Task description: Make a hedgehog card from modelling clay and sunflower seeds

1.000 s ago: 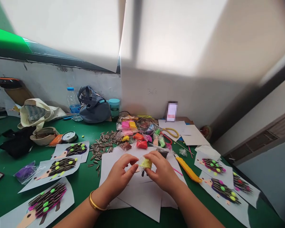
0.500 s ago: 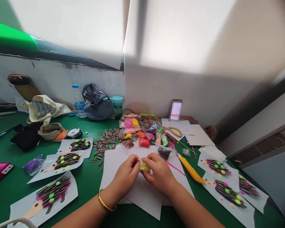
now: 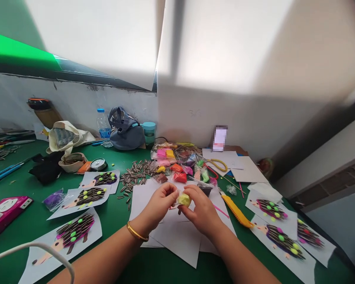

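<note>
A small packet of yellow clay (image 3: 184, 200) in clear plastic is between my two hands, above white paper sheets (image 3: 177, 240). My left hand (image 3: 162, 201), with a gold bangle at the wrist, pinches the wrapper's left edge with thumb and fingers. My right hand (image 3: 199, 205) grips the yellow lump from the right, fingers curled over its top and thumb below. A dark clay packet (image 3: 206, 190) lies just behind my right hand, and a pink strip (image 3: 221, 211) is to its right.
Seeds (image 3: 134, 173) and colored clay packets (image 3: 177, 167) lie behind the paper. A yellow cutter (image 3: 237, 212) sits right. Seed-covered hedgehog pictures (image 3: 77, 232) flank both sides. A white cable (image 3: 44, 245) arches at front left; a phone (image 3: 219, 139) stands at the back.
The hands and packet have risen slightly and moved right; more of the yellow lump shows. My left fingers have drawn a little away from it. The camera view has shifted left.
</note>
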